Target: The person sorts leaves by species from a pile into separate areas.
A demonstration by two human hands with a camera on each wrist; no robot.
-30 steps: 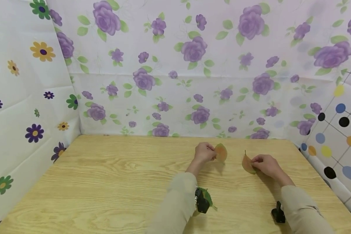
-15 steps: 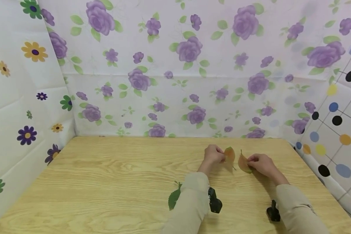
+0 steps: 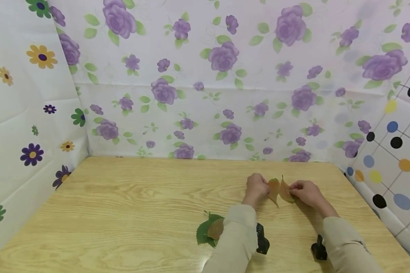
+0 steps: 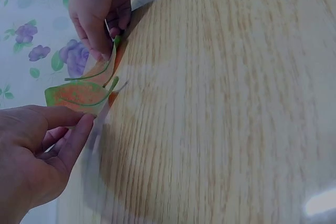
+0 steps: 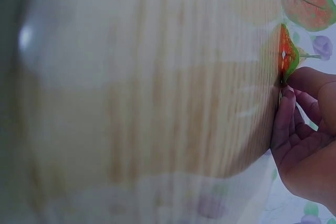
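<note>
My left hand [image 3: 257,188] pinches an orange-green leaf [image 3: 273,189] by its edge between thumb and forefinger, stem pointing down toward me in the head view. Close on its right, my right hand [image 3: 307,192] pinches a second orange leaf [image 3: 285,192], whose stem points away to the back. The two leaves stand side by side, edges nearly meeting. In the left wrist view the left hand's leaf [image 4: 79,95] shows an orange face with a green rim and midrib. From the right wrist view, the right hand's leaf [image 5: 287,53] appears nearly edge-on at the fingertips.
Green toothed leaves [image 3: 203,232] lie on the wooden table [image 3: 123,212] with a brownish leaf [image 3: 215,228] on top, partly behind my left sleeve [image 3: 234,239]. Flower-patterned cloth [image 3: 198,113] hangs behind the table. Black wrist cameras [image 3: 262,239] sit at both cuffs.
My left hand has moved right and slightly nearer, bringing its leaf beside the other one. The right hand barely moved. The leaves by my left sleeve have come more into view.
</note>
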